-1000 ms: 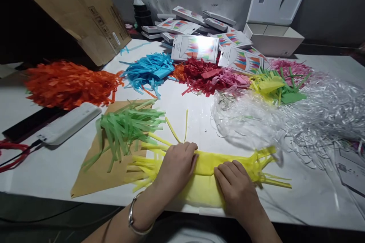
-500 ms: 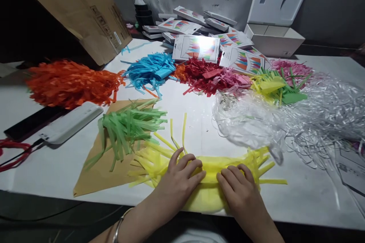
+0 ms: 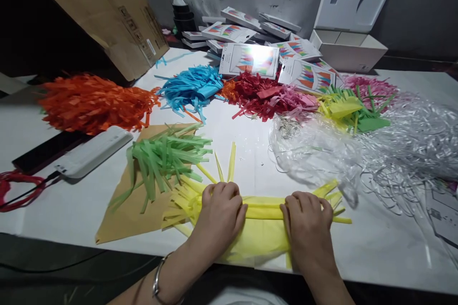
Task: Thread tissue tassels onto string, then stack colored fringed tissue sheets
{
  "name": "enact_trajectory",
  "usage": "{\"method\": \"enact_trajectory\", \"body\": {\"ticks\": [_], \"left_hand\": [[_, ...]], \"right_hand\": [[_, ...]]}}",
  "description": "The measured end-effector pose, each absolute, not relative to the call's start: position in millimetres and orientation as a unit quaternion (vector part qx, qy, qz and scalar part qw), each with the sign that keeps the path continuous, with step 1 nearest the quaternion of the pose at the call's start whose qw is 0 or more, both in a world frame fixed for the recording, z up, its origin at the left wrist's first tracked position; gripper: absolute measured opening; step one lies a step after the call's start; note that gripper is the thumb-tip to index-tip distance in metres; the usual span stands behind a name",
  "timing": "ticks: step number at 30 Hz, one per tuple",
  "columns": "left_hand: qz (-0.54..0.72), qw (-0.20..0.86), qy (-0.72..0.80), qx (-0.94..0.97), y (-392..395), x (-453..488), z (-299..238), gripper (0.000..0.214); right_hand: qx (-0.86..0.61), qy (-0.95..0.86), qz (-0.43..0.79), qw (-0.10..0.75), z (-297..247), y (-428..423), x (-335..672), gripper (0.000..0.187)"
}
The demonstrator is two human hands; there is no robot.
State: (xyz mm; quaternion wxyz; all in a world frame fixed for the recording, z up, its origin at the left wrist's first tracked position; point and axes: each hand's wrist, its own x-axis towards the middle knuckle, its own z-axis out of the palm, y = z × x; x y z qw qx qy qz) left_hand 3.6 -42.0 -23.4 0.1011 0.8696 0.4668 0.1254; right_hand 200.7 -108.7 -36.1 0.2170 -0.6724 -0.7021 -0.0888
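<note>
Yellow tissue paper (image 3: 265, 236) with fringed strips at both ends lies at the table's front edge, its middle rolled into a flat band. My left hand (image 3: 221, 214) has its fingers curled over the left part of that band. On the right part, my right hand (image 3: 309, 224) grips the same roll with bent fingers; the thumb tips are partly hidden. Loose yellow strips stick out beyond both hands. Just left of them, a green tissue tassel (image 3: 168, 152) rests on a brown sheet of card (image 3: 121, 214).
Orange (image 3: 93, 102), blue (image 3: 193, 86) and red tassels (image 3: 257, 93) line the back. Clear plastic film (image 3: 315, 147) and silvery strands (image 3: 411, 138) spread at right. A white power bank (image 3: 95, 152) lies left. Behind are printed boxes (image 3: 246, 59), an open white box (image 3: 350, 52) and a carton (image 3: 118, 19).
My hands have moved apart along the yellow tissue, the right one further right. More of the rolled band shows between them, and the strips near my left hand have shifted.
</note>
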Motion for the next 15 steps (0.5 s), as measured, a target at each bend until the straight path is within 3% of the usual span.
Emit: {"method": "enact_trajectory", "body": {"ticks": [3,8,12,15], "left_hand": [[0.113,0.107,0.460,0.874,-40,4,-23,0.023],[0.161,0.108,0.435,0.879,-44,-3,-24,0.008],[0.246,0.095,0.333,0.905,-51,-5,-30,0.014],[0.272,0.095,0.293,0.912,-52,-3,-37,0.026]], "right_hand": [[-0.577,-0.767,-0.062,0.273,-36,-111,198,0.018],[-0.520,-0.808,-0.038,0.275,-44,-110,193,0.026],[-0.543,-0.777,0.003,0.320,-43,-110,187,0.019],[-0.535,-0.794,-0.008,0.289,-40,-110,182,0.019]]}}
